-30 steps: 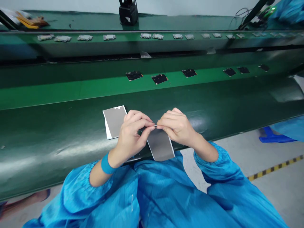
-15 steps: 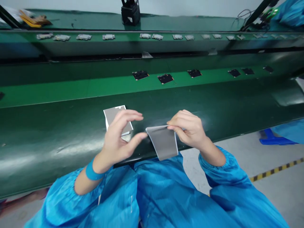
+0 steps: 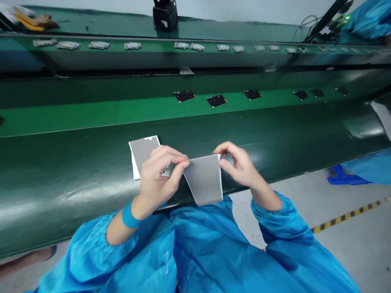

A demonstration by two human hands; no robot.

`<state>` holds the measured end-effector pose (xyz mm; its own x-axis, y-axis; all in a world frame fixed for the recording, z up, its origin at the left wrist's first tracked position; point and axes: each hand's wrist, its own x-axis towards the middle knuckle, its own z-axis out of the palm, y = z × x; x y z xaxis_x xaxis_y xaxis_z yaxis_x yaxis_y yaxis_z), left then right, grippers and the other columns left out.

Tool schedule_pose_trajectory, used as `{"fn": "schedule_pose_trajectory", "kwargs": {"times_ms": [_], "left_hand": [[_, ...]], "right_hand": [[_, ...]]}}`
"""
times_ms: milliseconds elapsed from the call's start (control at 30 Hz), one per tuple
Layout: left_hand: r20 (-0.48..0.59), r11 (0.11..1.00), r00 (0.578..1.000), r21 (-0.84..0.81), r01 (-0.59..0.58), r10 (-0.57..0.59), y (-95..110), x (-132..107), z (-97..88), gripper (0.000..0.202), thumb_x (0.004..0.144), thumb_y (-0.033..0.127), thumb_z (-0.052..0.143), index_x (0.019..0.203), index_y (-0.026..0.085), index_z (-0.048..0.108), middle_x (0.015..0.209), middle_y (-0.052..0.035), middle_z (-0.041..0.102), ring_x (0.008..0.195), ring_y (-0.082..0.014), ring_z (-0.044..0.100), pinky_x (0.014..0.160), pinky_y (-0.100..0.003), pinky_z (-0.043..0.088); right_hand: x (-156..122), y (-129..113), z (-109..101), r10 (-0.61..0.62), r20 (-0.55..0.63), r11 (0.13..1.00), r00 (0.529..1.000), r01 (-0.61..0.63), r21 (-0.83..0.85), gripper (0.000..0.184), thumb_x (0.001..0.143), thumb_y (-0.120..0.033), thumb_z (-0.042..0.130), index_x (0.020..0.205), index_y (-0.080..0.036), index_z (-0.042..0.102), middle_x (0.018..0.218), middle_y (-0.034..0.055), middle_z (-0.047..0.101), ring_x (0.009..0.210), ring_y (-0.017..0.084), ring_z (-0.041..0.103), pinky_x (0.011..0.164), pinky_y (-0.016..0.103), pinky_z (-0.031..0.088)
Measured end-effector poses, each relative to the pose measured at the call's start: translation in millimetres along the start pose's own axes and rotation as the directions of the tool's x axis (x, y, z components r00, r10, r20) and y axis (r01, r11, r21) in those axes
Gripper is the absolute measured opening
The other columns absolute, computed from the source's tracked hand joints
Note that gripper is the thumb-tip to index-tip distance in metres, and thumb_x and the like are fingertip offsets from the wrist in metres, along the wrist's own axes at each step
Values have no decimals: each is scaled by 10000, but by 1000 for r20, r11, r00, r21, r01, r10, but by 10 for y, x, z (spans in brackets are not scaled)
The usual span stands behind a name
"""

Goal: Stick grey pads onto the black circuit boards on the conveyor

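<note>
A grey sheet (image 3: 204, 179) hangs in front of me over the near edge of the dark green bench (image 3: 76, 171). My left hand (image 3: 159, 179) pinches its top left corner between thumb and fingers. My right hand (image 3: 240, 165) pinches the top right corner. Both hands hold the sheet stretched flat. Behind my left hand a small stack of similar grey sheets (image 3: 141, 151) on white backing lies on the bench. Blue sleeves cover both arms, and a blue band sits on my left wrist.
A green conveyor belt (image 3: 91, 112) runs behind the bench and carries several black square parts (image 3: 216, 101). A farther belt holds a row of silvery parts (image 3: 132, 46). A black device (image 3: 165, 15) stands at the back. Another person's blue sleeve (image 3: 371, 16) shows top right.
My left hand let go of the sheet's edge, opened, then came back and pinched the top left corner. The sheet, folded over at the top before, now hangs flat between both hands.
</note>
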<state>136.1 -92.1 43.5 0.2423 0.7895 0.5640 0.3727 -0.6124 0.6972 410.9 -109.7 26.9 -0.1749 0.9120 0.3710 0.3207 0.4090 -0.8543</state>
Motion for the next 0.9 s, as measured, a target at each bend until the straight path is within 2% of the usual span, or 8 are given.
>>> {"fn": "schedule_pose_trajectory", "kwargs": {"times_ms": [167, 300, 400, 500, 600, 733, 833, 900], "left_hand": [[-97, 1000, 995, -4, 10, -10, -97, 50, 201, 116, 983, 229, 692, 871, 224, 723, 898, -32, 776, 864, -199, 718, 824, -402, 571], [-94, 998, 994, 41, -51, 54, -141, 82, 283, 99, 977, 240, 693, 886, 227, 728, 908, -41, 788, 880, -218, 725, 857, -426, 558], [-19, 994, 996, 73, -83, 84, -156, 79, 318, 73, 976, 265, 699, 1026, 235, 742, 1044, -66, 803, 987, -249, 734, 933, -456, 551], [32, 991, 997, 113, -73, 70, -230, 34, 288, 271, 962, 313, 713, 1226, 248, 706, 1196, -88, 781, 1116, -295, 712, 1002, -491, 538], [34, 990, 999, 133, -45, 41, -379, -48, 164, 335, 941, 334, 726, 1270, 279, 693, 1203, -72, 772, 1129, -319, 705, 996, -506, 539], [14, 976, 999, 216, 26, -29, -591, -190, -160, 273, 903, 380, 732, 1172, 338, 736, 1192, -24, 779, 1126, -366, 712, 1016, -597, 532], [-56, 915, 976, 340, 219, -213, -757, -273, -479, 284, 920, 470, 675, 1186, 391, 732, 1291, -5, 745, 1292, -414, 637, 1158, -691, 442], [-30, 873, 956, 401, 278, -291, -920, -284, -673, 357, 926, 532, 627, 1237, 381, 719, 1396, -39, 695, 1395, -471, 548, 1182, -758, 384]], "right_hand": [[-45, 44, 272, 113, -119, 989, 986, -100, 111, 253, 1036, -441, 652, 964, -203, 610, 866, 16, 619, 787, 155, 591, 753, 306, 482], [-36, 30, 277, 209, 6, 958, 978, -206, 199, 366, 994, -548, 681, 1110, -217, 576, 940, 38, 672, 836, 183, 647, 778, 329, 522], [35, 60, 161, 293, 66, 920, 954, -300, 253, 533, 951, -536, 738, 1336, -253, 502, 970, 39, 734, 823, 205, 703, 749, 338, 564], [142, 307, -220, 328, -42, 927, 944, -313, 209, 750, 919, -560, 745, 1514, -285, 381, 984, 39, 741, 820, 232, 724, 742, 371, 596], [163, 720, -820, 445, -83, 894, 892, -447, -12, 745, 916, -515, 702, 1535, -240, 392, 1024, 78, 738, 885, 278, 730, 805, 454, 610], [68, 1092, -1401, 418, -317, 620, 852, -522, -586, 713, 790, -368, 770, 1419, -107, 557, 1291, 231, 650, 1171, 387, 646, 1027, 603, 522], [106, 1114, -1297, 245, -402, 639, 882, -459, -618, 557, 893, -348, 664, 1392, -119, 572, 1362, 236, 602, 1202, 342, 624, 1059, 552, 510], [217, 1031, -950, 176, -293, 719, 940, -326, -614, 444, 938, -327, 627, 1334, -127, 607, 1303, 205, 631, 1160, 315, 629, 1054, 514, 508]]}}
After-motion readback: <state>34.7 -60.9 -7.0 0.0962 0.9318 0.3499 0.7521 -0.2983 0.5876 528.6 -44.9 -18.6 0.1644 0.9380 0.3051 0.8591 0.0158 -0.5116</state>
